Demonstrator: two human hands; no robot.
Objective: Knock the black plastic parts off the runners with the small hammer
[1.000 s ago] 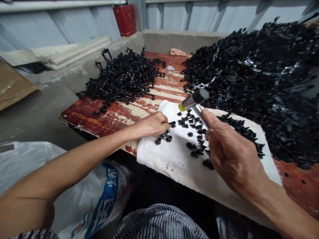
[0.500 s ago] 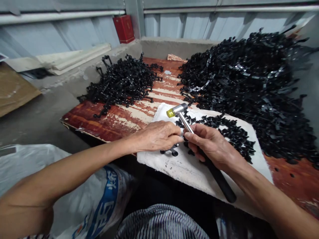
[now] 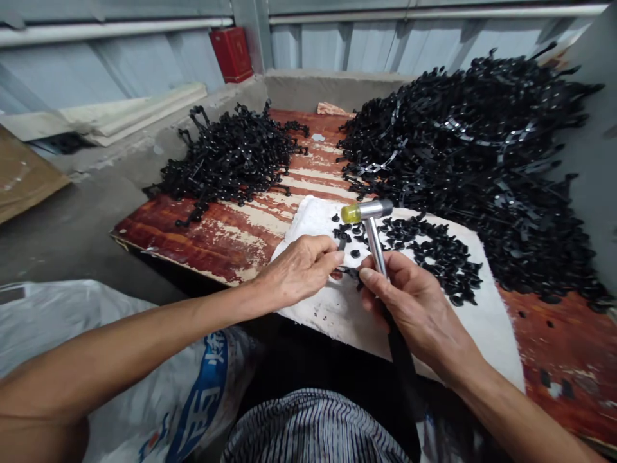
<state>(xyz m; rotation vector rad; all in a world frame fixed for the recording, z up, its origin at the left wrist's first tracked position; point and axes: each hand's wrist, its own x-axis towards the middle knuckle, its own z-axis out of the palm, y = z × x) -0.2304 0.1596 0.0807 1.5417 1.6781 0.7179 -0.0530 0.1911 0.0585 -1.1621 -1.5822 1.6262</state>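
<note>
My right hand (image 3: 417, 299) is closed around a mallet (image 3: 375, 244) with a yellow face, a steel head and shaft, and a black grip. Its head points up and away from me. Thumb and fingertips meet near a small dark part, mostly hidden. My left hand (image 3: 303, 273) pinches a slim black linkage piece (image 3: 342, 240) between thumb and forefinger, just left of the mallet shaft. Both hands are over a folded white cloth (image 3: 357, 315). Small black round-headed parts (image 3: 448, 263) lie scattered on the cloth behind and right of the mallet.
A large heap of black linkages (image 3: 482, 141) fills the right of the worn red board (image 3: 231, 241). A smaller heap (image 3: 231, 154) stands at its left. A red tin (image 3: 231, 54) sits in the back corner. A white plastic sack (image 3: 120, 379) is at lower left.
My right hand has moved a little right, and the mallet stands more upright. My left hand has turned, and the linkage piece in it now shows above its fingers. The view has shifted slightly.
</note>
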